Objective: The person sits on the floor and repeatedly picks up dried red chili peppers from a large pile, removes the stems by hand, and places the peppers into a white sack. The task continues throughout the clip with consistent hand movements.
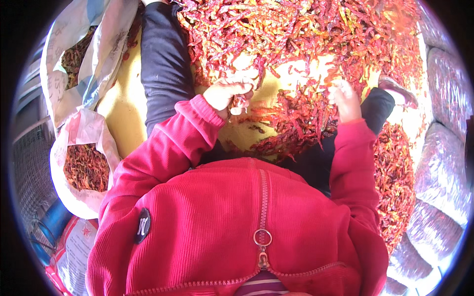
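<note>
My left hand (229,92) is curled around a few dried red chili peppers (240,101), with the palm side partly hidden. A dark red chili (260,70) is close to its fingertips. My right hand (345,98) is raised with bent fingers over the right side of a small heap of dried chilies (296,111) between my legs. Orange-red blur lies at its fingertips, and I cannot tell whether a chili is held there. Beyond both hands spreads a large pile of dried red and orange chilies (281,26).
On the left stand two open woven sacks, a tall one (52,74) and a shorter one (83,127), with chilies inside. More chilies (394,174) lie to the right, beside filled clear plastic bags (440,155). My legs (163,55) stretch over the yellow floor (127,92).
</note>
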### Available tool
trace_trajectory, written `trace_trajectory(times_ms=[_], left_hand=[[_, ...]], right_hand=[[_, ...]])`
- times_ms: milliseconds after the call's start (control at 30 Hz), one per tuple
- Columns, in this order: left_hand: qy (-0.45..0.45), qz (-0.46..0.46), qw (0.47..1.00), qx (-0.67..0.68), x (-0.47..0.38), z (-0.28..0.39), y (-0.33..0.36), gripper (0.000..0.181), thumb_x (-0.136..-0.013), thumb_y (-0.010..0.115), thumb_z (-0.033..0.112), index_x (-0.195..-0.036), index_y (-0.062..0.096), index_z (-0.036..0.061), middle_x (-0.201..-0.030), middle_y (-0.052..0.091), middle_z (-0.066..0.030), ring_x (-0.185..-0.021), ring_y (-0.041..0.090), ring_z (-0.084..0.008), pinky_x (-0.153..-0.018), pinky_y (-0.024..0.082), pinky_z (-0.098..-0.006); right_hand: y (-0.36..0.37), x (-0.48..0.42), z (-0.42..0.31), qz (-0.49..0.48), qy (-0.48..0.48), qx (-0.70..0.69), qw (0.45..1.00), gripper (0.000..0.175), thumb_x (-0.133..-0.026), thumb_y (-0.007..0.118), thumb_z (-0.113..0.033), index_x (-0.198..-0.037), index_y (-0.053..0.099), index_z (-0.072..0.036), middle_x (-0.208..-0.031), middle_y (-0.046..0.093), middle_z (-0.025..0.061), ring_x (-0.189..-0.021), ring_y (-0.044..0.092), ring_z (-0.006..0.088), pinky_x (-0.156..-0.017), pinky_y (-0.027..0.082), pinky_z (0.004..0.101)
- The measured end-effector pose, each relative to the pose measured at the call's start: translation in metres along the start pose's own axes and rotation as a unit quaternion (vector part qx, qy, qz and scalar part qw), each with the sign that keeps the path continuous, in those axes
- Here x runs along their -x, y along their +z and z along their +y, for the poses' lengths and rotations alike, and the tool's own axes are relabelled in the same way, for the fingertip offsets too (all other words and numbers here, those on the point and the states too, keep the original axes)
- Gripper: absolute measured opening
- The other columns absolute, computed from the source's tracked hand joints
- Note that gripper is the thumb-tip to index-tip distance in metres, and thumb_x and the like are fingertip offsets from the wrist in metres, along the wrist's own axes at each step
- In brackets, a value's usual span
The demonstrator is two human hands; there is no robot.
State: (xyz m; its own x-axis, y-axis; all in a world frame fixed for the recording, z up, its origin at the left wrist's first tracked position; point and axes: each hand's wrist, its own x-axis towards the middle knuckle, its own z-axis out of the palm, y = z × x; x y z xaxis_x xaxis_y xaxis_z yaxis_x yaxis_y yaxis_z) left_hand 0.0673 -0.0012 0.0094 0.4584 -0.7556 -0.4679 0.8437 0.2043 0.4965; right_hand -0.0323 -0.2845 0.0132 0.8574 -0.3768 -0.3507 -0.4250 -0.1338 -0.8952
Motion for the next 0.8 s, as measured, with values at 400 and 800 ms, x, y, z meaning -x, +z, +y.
trace_trajectory(times_ms=[400, 800], left_hand=[[-0.101, -0.076, 0.992, 0.009, 0.025, -0.020, 0.023, 0.010, -0.074, 0.052, 0.012, -0.082, 0.051, 0.0087, -0.059, 0.047, -0.0027, -0.045, 0.045, -0.0105, -0.035, 0.031, -0.0179], [-0.057, -0.052, 0.997, 0.014, 0.018, -0.023, 0.007, 0.011, -0.073, 0.051, 0.006, -0.084, 0.054, 0.0065, -0.062, 0.054, -0.0048, -0.041, 0.044, -0.0080, -0.034, 0.031, -0.0180]], right_hand=[[0.097, 0.077, -0.047, -0.170, -0.141, 0.002, 0.975, 0.011, -0.070, 0.048, 0.003, -0.080, 0.047, 0.000, -0.075, 0.051, 0.0056, -0.072, 0.050, 0.0117, -0.065, 0.040, 0.0232], [0.117, 0.071, -0.060, -0.150, -0.266, 0.109, 0.946, 0.010, -0.069, 0.045, 0.005, -0.076, 0.047, 0.000, -0.071, 0.050, 0.0077, -0.066, 0.052, 0.0161, -0.061, 0.040, 0.0241]])
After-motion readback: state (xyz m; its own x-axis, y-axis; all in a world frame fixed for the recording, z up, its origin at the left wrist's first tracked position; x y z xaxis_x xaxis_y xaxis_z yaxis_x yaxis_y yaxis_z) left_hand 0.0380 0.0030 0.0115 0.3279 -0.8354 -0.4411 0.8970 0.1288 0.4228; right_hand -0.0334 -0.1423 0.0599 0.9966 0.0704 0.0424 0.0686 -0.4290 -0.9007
